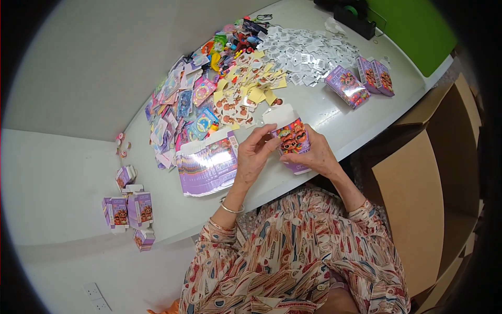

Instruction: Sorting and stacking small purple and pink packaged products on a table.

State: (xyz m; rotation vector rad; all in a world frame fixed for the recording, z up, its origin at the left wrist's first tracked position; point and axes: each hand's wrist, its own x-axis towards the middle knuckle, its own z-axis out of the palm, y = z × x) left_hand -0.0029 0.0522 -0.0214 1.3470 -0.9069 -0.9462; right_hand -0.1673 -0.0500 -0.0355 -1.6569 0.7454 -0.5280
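Note:
Between my hands, just above the table's near edge, is a small purple cardboard box [294, 137] with a colourful character picture. Its pale top flap stands up at the far end. My right hand [319, 153] grips its right side, thumb across the lower front. At the upper left edge, my left hand [255, 153] has its thumb and fingers bent in a pinch on the box. Beside my left wrist lies a fanned stack of flat purple boxes [206, 165]. Beyond the box spread small cards with yellow backs [251, 89].
White labelled slips [298, 49] and colourful small toys [222, 49] are heaped farther back. Glossy packets [170, 115] pile at left. Finished-looking purple boxes [348, 86] lie at right, others [128, 206] at far left. A black tape dispenser [355, 21] stands behind; an open carton [413, 204] adjoins the right side.

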